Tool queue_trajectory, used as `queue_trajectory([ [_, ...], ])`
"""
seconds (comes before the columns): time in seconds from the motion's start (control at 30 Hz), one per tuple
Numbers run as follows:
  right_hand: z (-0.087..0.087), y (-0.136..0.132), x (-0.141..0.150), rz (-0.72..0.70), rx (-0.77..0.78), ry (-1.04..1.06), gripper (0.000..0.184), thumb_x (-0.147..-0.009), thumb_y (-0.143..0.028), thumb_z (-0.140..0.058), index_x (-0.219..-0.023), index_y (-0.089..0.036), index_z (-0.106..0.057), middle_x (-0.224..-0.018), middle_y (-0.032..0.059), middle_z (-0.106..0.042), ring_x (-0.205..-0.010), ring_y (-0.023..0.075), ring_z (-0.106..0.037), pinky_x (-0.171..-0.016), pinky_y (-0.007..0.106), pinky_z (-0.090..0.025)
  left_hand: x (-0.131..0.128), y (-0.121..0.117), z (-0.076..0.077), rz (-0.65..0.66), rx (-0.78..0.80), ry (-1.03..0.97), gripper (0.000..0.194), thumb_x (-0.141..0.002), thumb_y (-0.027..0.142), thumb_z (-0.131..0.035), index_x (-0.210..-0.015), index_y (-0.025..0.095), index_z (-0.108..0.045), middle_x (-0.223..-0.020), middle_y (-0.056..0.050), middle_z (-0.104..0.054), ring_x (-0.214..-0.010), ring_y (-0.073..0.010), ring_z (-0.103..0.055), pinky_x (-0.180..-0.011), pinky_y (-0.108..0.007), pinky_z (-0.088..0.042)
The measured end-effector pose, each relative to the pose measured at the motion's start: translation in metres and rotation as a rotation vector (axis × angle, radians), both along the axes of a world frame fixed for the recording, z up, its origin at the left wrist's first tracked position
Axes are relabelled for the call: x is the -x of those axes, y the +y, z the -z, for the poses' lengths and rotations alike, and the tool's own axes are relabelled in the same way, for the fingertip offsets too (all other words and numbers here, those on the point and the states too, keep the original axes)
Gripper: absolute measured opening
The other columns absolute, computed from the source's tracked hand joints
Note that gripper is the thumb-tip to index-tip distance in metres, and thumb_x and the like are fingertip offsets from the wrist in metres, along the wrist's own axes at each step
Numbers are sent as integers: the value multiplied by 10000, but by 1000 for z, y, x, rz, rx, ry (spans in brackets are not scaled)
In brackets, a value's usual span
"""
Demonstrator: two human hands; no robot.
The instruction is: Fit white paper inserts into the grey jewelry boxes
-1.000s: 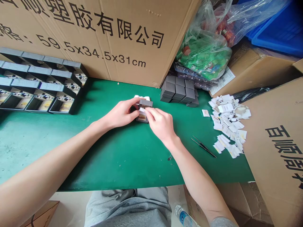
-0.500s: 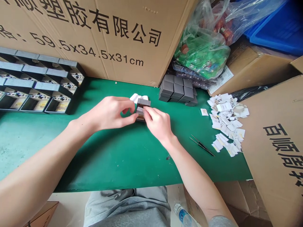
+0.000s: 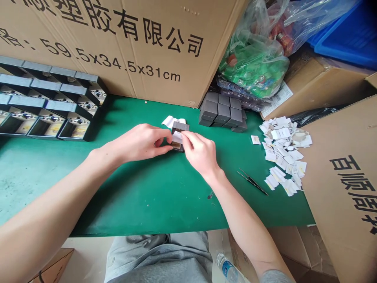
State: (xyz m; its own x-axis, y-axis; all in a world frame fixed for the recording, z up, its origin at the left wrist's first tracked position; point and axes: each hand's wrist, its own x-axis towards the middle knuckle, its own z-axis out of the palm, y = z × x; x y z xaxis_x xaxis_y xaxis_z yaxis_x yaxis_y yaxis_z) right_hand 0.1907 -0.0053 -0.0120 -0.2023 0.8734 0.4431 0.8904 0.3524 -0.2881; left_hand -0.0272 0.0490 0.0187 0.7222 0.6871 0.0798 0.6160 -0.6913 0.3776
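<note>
1. Since the earlier frame, your right hand (image 3: 200, 152) has drawn slightly back along the small dark grey box (image 3: 180, 127), leaving more of a white paper slip (image 3: 177, 137) in view against the box's front.
2. Your right hand is closed in a pinch, with its fingertips pressing the white paper slip onto the box.
3. Your left hand (image 3: 138, 143) is curled and gripping the box's left side between thumb and fingers.
4. The box sits just above the green work mat (image 3: 132, 204), between your hands, and a brownish patch shows low on its front. Whether the box touches the mat is hidden.
5. A crumpled white paper strip (image 3: 172, 122) lies just behind your left fingers, touching the box.
6. Farther right are a block of stacked dark grey boxes (image 3: 220, 112), a pair of black tweezers (image 3: 252, 181) and a heap of white paper scraps (image 3: 282, 153).
7. Open black display trays (image 3: 50, 114) stand at the far left, against a printed cardboard carton (image 3: 103, 47).
8. Your grey trousers (image 3: 159, 255) show below the mat's near edge.
</note>
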Motion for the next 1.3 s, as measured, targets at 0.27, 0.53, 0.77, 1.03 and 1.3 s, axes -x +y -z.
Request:
queue_trajectory([
  [0.27,2,-1,1,-26,-6,-53,343,-1118,-262,-443,-1075,-198,-777,-906,66,-790,-758,157,-713,-611,246,-398,0,0,0,62,-13,-33,328,-982,452,-535,-1039,260,-796,-878,-27,-784,-678,-175,-656,-661,-275,-420],
  [0.53,7,0,1,-17,-37,-77,343,-1129,-267,-430,-1074,-199,-762,-884,64,-773,-714,147,-690,-591,264,-362,0,0,7,123,-40,-36,361,-998,424,-550,-1201,306,-825,-900,-54,-801,-696,-200,-669,-664,-302,-443],
  [0.77,4,1,2,8,-11,-120,354,-1139,-299,-428,-1068,-209,-763,-864,68,-754,-692,151,-687,-588,273,-346,-3,-2,11,121,-39,-1,339,-992,387,-566,-1227,328,-802,-912,-53,-796,-704,-214,-677,-649,-301,-444],
  [1.03,8,2,0,2,-91,-113,347,-1127,-266,-435,-1168,-219,-777,-867,60,-773,-691,146,-688,-562,270,-348,-3,-1,16,142,-59,12,349,-1009,381,-532,-1245,343,-786,-927,-48,-791,-743,-214,-695,-654,-297,-464],
  [1.3,7,2,2,-2,8,-120,315,-1132,-279,-460,-1137,-218,-769,-910,74,-777,-743,153,-724,-608,250,-383,-5,-3,10,129,-63,24,331,-981,352,-541,-1198,321,-790,-918,-44,-803,-707,-204,-700,-617,-291,-441],
])
